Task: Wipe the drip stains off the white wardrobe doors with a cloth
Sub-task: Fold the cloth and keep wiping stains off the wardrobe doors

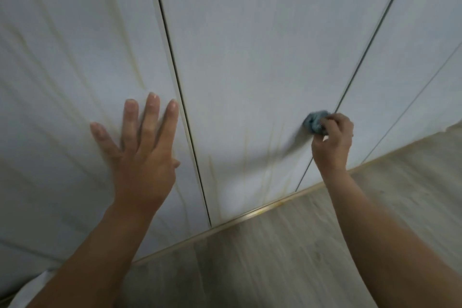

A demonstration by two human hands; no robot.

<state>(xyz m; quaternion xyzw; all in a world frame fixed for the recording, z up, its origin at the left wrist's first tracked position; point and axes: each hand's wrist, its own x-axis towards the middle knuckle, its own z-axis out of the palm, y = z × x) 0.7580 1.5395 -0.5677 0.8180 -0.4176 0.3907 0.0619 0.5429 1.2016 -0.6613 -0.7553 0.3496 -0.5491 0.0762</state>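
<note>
I'm seeing the right hand [332, 139] pinching a balled cloth [315, 121], the left hand [141, 155] lying flat and holding nothing; I'm worrying it's just smearing the drip stains [246, 150].

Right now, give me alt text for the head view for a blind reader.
The right hand presses a bunched blue cloth against the middle white wardrobe door. The left hand lies flat on the left door; yellowish drip stains streak both.

bare forearms [107, 242], left hand [142, 157], right hand [332, 141]
</note>
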